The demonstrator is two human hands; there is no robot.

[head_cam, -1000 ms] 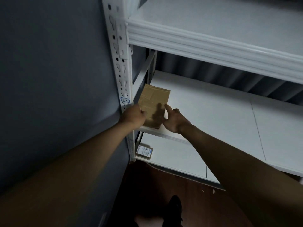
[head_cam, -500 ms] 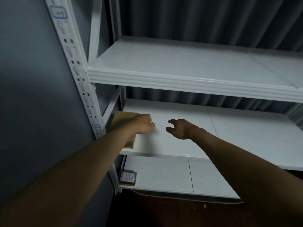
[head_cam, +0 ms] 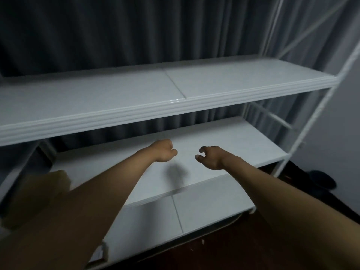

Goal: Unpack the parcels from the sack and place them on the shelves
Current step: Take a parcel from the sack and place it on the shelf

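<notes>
Over the middle shelf point(head_cam: 224, 137), at frame centre: left hand point(head_cam: 164, 151) and right hand point(head_cam: 211, 157) held out side by side, apart, fingers loosely curled, holding nothing, touching nothing. At lower left of the frame, on that same shelf near its left end: brown parcel point(head_cam: 48, 184), flat and tan, blurred, partly hidden behind the left forearm, well clear of both hands. Farther down, at the bottom left on the lowest shelf point(head_cam: 204, 211): corner of a second small parcel point(head_cam: 98, 254) with a pale label, mostly cut off by the arm. Upper shelf point(head_cam: 116, 94) bare in what shows. Judged step: one parcel set down and let go, hands free between placements. Next move, likely: back to the sack, out of view here, for another parcel, then a flat two-handed set-down on open shelf space, beside and not atop the brown one. Brown parcel probably light and stiff enough for a simple pinch at its edges.
</notes>
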